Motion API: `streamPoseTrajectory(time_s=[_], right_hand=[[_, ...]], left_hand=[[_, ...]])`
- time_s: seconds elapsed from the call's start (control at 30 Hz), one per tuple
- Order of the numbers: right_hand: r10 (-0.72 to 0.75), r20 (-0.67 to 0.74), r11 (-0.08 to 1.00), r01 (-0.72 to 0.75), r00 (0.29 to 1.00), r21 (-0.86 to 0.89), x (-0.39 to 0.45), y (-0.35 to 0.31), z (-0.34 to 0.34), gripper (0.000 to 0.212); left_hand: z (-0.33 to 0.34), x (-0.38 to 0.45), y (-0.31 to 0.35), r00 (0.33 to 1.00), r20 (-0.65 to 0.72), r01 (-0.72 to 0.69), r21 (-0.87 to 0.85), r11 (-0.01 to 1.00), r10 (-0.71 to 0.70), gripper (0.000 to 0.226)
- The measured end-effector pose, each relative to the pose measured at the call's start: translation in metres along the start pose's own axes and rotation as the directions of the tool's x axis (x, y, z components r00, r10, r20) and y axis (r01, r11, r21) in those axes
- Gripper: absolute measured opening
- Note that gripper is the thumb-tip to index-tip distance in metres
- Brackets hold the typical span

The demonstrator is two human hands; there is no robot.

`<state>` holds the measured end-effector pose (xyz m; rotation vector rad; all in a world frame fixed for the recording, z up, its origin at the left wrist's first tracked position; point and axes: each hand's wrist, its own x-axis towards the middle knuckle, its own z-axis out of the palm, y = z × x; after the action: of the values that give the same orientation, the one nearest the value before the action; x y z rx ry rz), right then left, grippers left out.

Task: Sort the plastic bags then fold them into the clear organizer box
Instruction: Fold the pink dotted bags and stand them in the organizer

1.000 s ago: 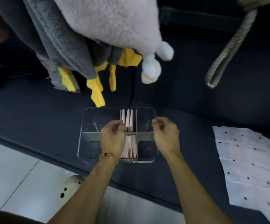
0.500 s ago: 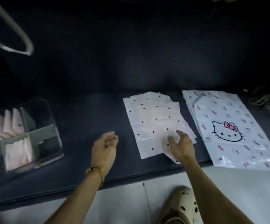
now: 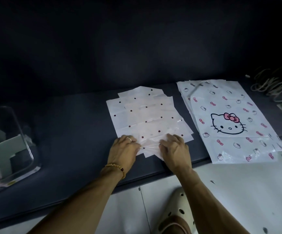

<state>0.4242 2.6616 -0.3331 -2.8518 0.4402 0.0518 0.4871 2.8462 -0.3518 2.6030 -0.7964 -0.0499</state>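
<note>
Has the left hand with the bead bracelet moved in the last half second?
Yes. The left hand went right, onto the near edge of the white dotted plastic bags, where it had hovered apart.

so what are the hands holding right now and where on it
Both hands pinch the top polka-dot bag of the pile at its near edge: the left hand at its near-left part, the right hand just to the right, bunching the plastic between them.

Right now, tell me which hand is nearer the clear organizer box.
Left. The left hand grips the near edge of the dotted bags, on the side toward the clear organizer box at far left. The right hand grips the same edge farther away.
</note>
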Motion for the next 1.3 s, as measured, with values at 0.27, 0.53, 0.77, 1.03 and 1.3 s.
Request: streamPoseTrajectory(time_s=[0.27,0.53,0.77,1.03,1.3], right_hand=[[-0.35,0.218,0.934,0.356,0.911,0.013,-0.011,-0.061,-0.003,0.085],[-0.379,0.259,0.925,0.37,0.889,0.082,-0.042,-0.098,0.002,0.035],[-0.136,0.338,0.854,-0.063,0.931,0.516,-0.048,-0.108,0.001,0.018],[-0.017,0.285,0.812,-0.153,0.958,0.563,-0.047,-0.129,0.023,0.011],[0.153,0.25,0.815,-0.265,0.956,0.515,-0.042,-0.137,0.034,0.023]], left_hand=[[-0.05,-0.023,-0.033,0.994,0.033,0.106,-0.123,0.987,-0.102,0.016],[-0.089,-0.115,-0.102,0.947,0.294,0.197,-0.208,0.958,-0.131,0.014],[-0.095,-0.145,-0.105,0.902,0.125,0.414,-0.525,0.744,-0.413,0.016],[-0.1,-0.16,-0.106,0.747,0.177,0.542,-0.72,0.434,-0.641,0.025],[-0.089,-0.141,-0.112,0.723,0.126,0.671,-0.363,0.647,-0.679,0.021]])
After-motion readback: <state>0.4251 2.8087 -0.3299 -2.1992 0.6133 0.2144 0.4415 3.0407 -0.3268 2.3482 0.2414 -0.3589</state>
